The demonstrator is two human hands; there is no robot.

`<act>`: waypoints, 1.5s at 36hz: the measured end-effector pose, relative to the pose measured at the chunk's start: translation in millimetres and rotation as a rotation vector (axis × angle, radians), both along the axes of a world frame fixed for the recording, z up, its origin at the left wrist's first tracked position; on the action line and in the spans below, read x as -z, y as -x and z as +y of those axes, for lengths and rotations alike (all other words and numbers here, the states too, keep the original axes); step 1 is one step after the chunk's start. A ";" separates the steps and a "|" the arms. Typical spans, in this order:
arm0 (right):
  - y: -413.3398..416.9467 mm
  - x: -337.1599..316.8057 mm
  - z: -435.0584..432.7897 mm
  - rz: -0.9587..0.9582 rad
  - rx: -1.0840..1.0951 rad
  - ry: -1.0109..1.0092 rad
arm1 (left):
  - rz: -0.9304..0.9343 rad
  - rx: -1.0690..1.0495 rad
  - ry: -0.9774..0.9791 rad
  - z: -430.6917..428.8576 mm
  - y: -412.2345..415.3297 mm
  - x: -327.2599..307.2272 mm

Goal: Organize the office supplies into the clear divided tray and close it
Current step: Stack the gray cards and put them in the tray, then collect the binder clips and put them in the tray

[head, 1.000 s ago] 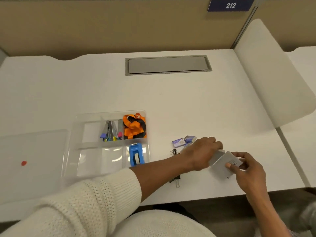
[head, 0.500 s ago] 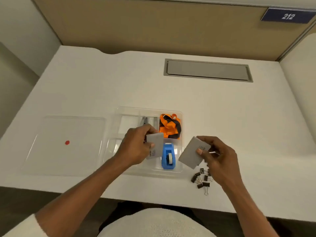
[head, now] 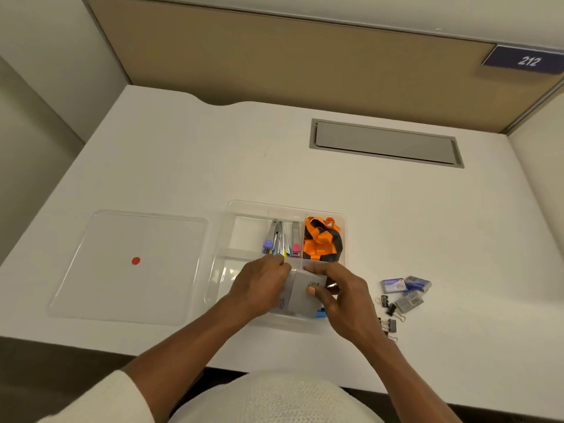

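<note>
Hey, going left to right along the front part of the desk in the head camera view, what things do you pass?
Clear lid with the red dot → clear divided tray → left hand → grey boxes held over the tray → right hand → black binder clips → small staple boxes.

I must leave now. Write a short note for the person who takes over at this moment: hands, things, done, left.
Left hand and right hand: both hold grey boxes over the clear tray's near side.
Done: staple removers, orange lanyard and blue tape dispenser are in the tray.
Left: set the boxes in; add staple boxes and binder clips from the desk on the right; fit the lid, lying left of the tray.
</note>
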State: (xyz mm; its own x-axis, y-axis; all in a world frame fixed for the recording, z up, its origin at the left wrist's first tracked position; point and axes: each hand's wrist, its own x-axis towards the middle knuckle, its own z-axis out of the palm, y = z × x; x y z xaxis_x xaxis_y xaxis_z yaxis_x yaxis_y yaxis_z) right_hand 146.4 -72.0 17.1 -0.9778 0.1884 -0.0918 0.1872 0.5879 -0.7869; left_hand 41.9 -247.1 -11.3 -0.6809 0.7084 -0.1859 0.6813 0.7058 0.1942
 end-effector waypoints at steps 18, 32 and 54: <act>35.4 15.5 -28.5 -0.010 -0.085 -0.068 | 0.237 -0.753 -0.301 -90.3 25.5 -2.6; 42.5 40.9 -59.2 -0.037 -0.292 -0.613 | 0.145 -0.772 -0.192 -88.5 25.9 -2.7; -30.8 24.3 0.2 0.074 0.260 -0.394 | 0.288 -0.309 -0.288 -35.1 -4.5 -22.1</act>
